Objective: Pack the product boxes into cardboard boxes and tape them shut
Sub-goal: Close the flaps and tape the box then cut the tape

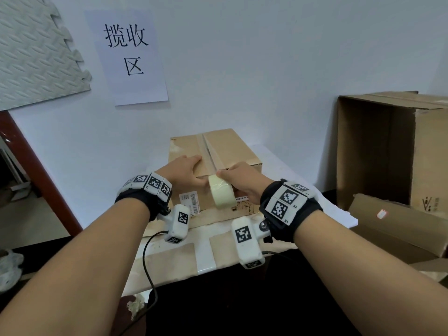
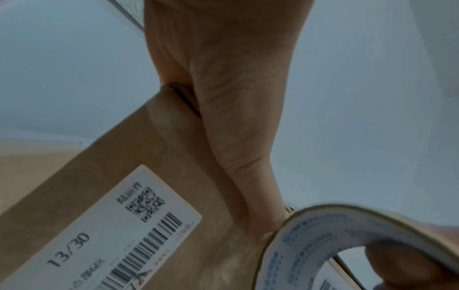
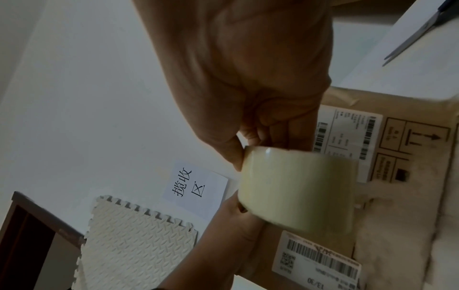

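A brown cardboard box (image 1: pixel 225 146) stands on the white table (image 1: pixel 286 170) with its top flaps folded down. A strip of tape runs along the seam toward the front edge. My left hand (image 1: pixel 185 167) lies flat on the left flap near that edge, its thumb reaching down the front face. My right hand (image 1: pixel 238 178) grips a pale tape roll (image 1: pixel 221 194) held against the box's front top edge. In the right wrist view the right hand (image 3: pixel 248 68) pinches the tape roll (image 3: pixel 298 188) with thumb and fingers. The left wrist view shows the left hand (image 2: pixel 236 98) against the box (image 2: pixel 124 157).
A large open cardboard box (image 1: pixel 388 146) lies on its side at the right, with flattened cardboard (image 1: pixel 400 229) in front of it. Scissors (image 3: pixel 417 37) lie on the table beyond the box. A paper sign (image 1: pixel 128 54) and a foam mat (image 1: pixel 36 49) hang on the wall.
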Motion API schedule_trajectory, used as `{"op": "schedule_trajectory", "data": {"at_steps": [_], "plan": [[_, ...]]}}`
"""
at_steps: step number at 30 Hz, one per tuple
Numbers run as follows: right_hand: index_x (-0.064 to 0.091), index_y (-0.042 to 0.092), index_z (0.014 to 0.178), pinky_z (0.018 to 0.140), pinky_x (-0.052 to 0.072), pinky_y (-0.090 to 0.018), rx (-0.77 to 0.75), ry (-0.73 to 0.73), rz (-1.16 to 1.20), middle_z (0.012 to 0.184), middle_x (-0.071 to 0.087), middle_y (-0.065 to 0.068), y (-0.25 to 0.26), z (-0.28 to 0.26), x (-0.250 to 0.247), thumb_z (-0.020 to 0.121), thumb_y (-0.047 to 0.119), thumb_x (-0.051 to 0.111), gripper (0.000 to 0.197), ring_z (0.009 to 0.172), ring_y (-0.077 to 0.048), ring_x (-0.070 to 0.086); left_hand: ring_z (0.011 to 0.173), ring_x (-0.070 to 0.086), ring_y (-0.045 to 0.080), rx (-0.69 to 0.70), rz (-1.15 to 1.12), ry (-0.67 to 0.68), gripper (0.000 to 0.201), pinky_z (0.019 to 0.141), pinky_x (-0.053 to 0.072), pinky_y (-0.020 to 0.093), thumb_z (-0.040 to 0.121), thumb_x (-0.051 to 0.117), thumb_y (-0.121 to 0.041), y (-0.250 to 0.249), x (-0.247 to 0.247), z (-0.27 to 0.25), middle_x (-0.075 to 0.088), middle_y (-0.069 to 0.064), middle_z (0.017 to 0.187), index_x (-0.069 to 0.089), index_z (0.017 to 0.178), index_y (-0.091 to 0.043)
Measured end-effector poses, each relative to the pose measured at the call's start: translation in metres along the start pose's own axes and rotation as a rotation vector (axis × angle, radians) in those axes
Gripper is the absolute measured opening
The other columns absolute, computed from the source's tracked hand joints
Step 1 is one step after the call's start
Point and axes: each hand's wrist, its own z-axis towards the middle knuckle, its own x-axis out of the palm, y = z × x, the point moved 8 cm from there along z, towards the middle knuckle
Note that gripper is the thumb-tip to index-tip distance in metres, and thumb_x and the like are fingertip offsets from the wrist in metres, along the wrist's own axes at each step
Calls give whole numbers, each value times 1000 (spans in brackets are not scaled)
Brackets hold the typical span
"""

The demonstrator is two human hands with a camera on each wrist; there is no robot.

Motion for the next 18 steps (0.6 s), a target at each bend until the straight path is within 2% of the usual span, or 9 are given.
{"op": "schedule_trajectory", "data": {"at_steps": [4, 7, 9, 11, 12, 14, 16, 18], "plan": [[58, -2, 116, 65, 53, -30, 14, 13, 33, 112, 64, -20, -7, 0, 2, 93, 24, 55, 35, 84, -25, 62, 110, 50, 23, 11, -23, -15, 79, 93, 39, 29, 81, 64, -52, 0, -3, 0, 49, 8, 125, 30, 146, -22], [59, -2, 115, 72, 54, -36, 7, 15, 35, 110, 65, -20, -10, 1, 2, 93, 23, 55, 34, 84, -25, 62, 120, 48, 24, 5, -40, -14, 83, 100, 39, 31, 80, 64, -54, 4, -3, 0, 46, 9, 134, 26, 148, -25], [59, -1, 116, 79, 55, -39, 12, 26, 30, 111, 66, -20, -12, 2, 4, 93, 24, 54, 34, 85, -26, 63, 130, 42, 24, 6, -77, -8, 91, 107, 36, 36, 76, 66, -59, 7, -3, -1, 41, 7, 143, 20, 149, -31], [59, 0, 116, 80, 54, -40, 17, 31, 25, 109, 66, -19, -14, 2, 4, 93, 24, 53, 34, 85, -25, 62, 130, 42, 23, 28, -112, 8, 97, 107, 37, 37, 68, 66, -66, 6, -4, -2, 43, 6, 143, 19, 148, -40], [59, 0, 116, 79, 54, -39, 20, 32, 18, 107, 66, -18, -15, 1, 5, 94, 25, 53, 33, 85, -25, 62, 128, 45, 22, 42, -116, 17, 96, 105, 39, 35, 64, 65, -69, 4, -4, -3, 47, 7, 139, 20, 146, -45], [59, 0, 114, 73, 54, -36, 30, 37, 1, 100, 66, -15, -18, 1, 5, 95, 26, 52, 33, 83, -24, 62, 120, 50, 22, 62, -105, 29, 82, 98, 41, 30, 72, 66, -61, 2, -5, -2, 54, 9, 131, 25, 141, -52], [58, 0, 112, 64, 53, -31, 37, 39, -4, 93, 63, -11, -19, 0, 6, 95, 26, 52, 31, 77, -22, 61, 120, 48, 20, 72, -83, 33, 68, 94, 38, 26, 81, 66, -50, 0, -6, -3, 51, 5, 133, 30, 139, -53], [58, 2, 110, 60, 52, -29, 46, 42, 0, 90, 62, -10, -20, -1, 7, 95, 25, 52, 28, 74, -21, 60, 123, 44, 19, 79, -70, 45, 63, 96, 35, 27, 83, 65, -47, -1, -6, -2, 47, 1, 137, 33, 137, -54]]}}
